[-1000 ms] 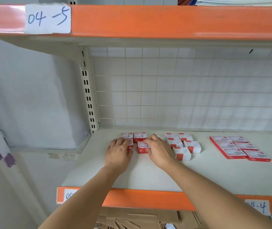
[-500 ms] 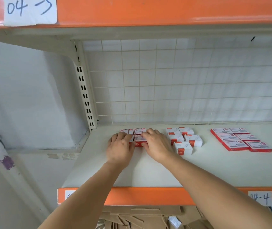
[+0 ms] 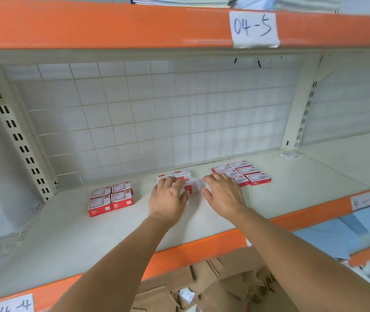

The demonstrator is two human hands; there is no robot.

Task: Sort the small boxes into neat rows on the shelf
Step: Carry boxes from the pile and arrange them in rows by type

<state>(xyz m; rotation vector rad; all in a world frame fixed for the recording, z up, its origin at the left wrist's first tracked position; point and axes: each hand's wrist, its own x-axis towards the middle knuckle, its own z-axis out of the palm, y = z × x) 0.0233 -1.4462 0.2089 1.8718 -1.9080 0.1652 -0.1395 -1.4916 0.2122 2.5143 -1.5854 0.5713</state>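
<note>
- Now your view has swung right since half a second ago: the "04-5" label sits at upper right instead of upper left.
- Both hands have left the block of four red boxes, which sits squared up at the left of the shelf, and moved to the blurred white-and-red boxes in the middle.
- Your left hand rests on the near left of that cluster, fingers loosely spread; whether they pinch a box I cannot tell.
- Your right hand hovers just right of the cluster, fingers released and grasping nothing.
- Behind it, flat red boxes lie in neat rows.
</note>
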